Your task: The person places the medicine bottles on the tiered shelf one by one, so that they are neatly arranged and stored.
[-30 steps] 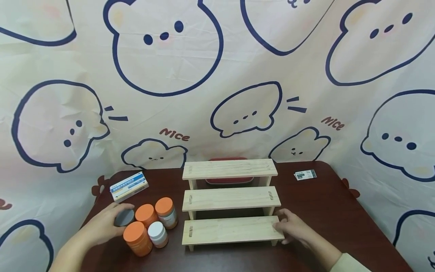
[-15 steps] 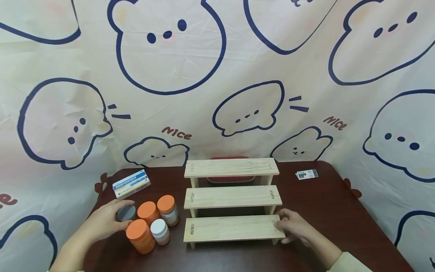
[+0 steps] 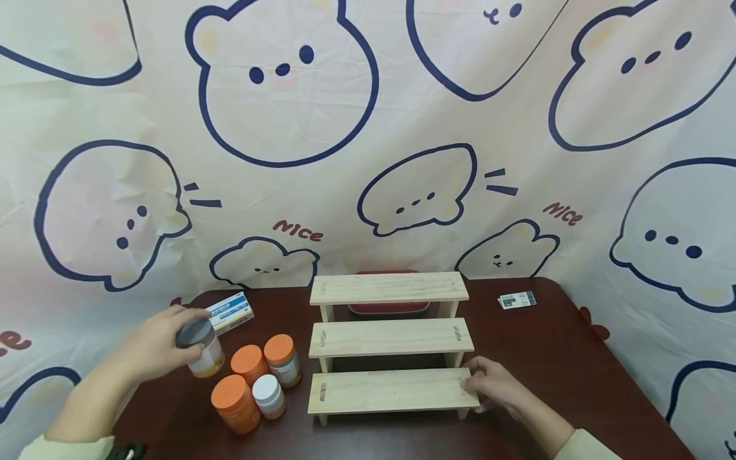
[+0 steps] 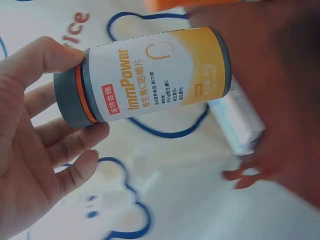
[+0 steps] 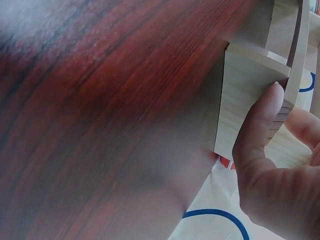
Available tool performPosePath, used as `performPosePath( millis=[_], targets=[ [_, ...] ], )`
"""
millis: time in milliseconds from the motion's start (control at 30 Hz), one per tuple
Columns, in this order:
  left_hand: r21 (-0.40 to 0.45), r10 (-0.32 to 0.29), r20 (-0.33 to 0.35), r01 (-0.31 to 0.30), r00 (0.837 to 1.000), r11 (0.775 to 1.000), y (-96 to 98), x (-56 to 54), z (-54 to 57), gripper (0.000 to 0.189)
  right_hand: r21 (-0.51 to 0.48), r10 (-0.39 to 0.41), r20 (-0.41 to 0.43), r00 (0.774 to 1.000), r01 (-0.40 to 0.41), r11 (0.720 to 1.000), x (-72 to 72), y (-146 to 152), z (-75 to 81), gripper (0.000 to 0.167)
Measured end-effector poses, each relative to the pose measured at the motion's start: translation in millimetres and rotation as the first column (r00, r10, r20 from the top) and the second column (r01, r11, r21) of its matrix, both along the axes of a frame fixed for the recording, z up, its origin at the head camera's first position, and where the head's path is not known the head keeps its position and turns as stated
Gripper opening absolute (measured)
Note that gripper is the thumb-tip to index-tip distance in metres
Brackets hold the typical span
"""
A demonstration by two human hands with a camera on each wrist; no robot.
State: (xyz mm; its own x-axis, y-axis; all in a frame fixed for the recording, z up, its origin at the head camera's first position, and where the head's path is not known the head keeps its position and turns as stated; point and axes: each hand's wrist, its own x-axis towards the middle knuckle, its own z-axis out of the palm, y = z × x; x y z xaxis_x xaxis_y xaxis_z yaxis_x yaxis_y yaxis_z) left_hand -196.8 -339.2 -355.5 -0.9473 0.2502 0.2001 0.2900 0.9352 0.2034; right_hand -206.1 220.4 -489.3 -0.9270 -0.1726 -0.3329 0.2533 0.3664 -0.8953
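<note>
My left hand (image 3: 152, 345) holds a vitamin C tablet bottle (image 4: 155, 75) by its dark grey lid (image 4: 75, 102), raised above the table at the left. Its white and yellow label faces the left wrist camera, and the bottle is tilted. Several other bottles stand just right of it: an orange one (image 3: 237, 409), two more with orange lids (image 3: 248, 361) (image 3: 280, 348), and a small white-capped bottle (image 3: 268, 396). My right hand (image 3: 493, 385) pinches the right end of the lowest board of a three-step wooden shelf (image 3: 391, 391), thumb (image 5: 260, 125) at the board's edge.
A blue and white box (image 3: 230, 313) lies at the back left, partly behind the held bottle. Small printed cards (image 3: 517, 299) lie at the back right. Behind the shelf's top step shows a red object (image 3: 388, 308). A cartoon-printed cloth (image 3: 322, 191) hangs around the dark table (image 3: 540, 351).
My left hand has lifted the grey-lidded bottle out of the group, up and to the left. The right hand keeps its hold on the shelf's end.
</note>
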Motion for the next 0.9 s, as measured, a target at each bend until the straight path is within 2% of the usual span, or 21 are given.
performPosePath(
  millis=[67, 167, 300, 400, 633, 800, 900],
  targets=[
    [-0.022, -0.005, -0.021, 0.005, 1.0, 1.0, 4.1, -4.0, 15.7, 0.051, 0.009, -0.015, -0.004, 1.0, 0.015, 1.0, -0.7, 0.7, 1.1, 0.054],
    [-0.032, -0.009, -0.004, 0.008, 1.0, 0.999, 13.5, -9.9, 36.9, 0.051, 0.015, -0.022, -0.01, 1.0, 0.022, 1.0, -1.3, 2.0, 2.9, 0.054],
    [-0.057, -0.027, 0.013, 0.028, 1.0, 0.998, 29.6, -17.7, 57.6, 0.05, -0.005, -0.005, -0.027, 1.0, 0.005, 1.0, -0.1, 2.2, 2.8, 0.048],
    [-0.089, -0.053, 0.013, 0.054, 0.999, 0.995, 41.6, -22.5, 67.9, 0.05, -0.027, 0.019, -0.028, 0.999, -0.02, 0.999, 1.3, -0.5, -0.3, 0.045],
    [-0.109, -0.157, 0.042, 0.161, 0.987, 0.981, 80.4, -44.7, 82.9, 0.052, -0.018, 0.013, -0.004, 1.0, -0.013, 1.0, 2.9, -1.4, -8.7, 0.044],
    [-0.125, -0.209, 0.031, 0.211, 0.978, 0.97, 106.2, -55.6, 97.2, 0.05, -0.03, 0.01, -0.009, 1.0, -0.011, 0.999, -1.1, -1.0, -4.6, 0.045],
    [-0.121, -0.257, 0.024, 0.258, 0.966, 0.959, 122.2, -63.4, 102.5, 0.05, -0.034, -0.003, -0.017, 1.0, 0.003, 0.999, -2.5, 1.7, -1.0, 0.045]
  ],
)
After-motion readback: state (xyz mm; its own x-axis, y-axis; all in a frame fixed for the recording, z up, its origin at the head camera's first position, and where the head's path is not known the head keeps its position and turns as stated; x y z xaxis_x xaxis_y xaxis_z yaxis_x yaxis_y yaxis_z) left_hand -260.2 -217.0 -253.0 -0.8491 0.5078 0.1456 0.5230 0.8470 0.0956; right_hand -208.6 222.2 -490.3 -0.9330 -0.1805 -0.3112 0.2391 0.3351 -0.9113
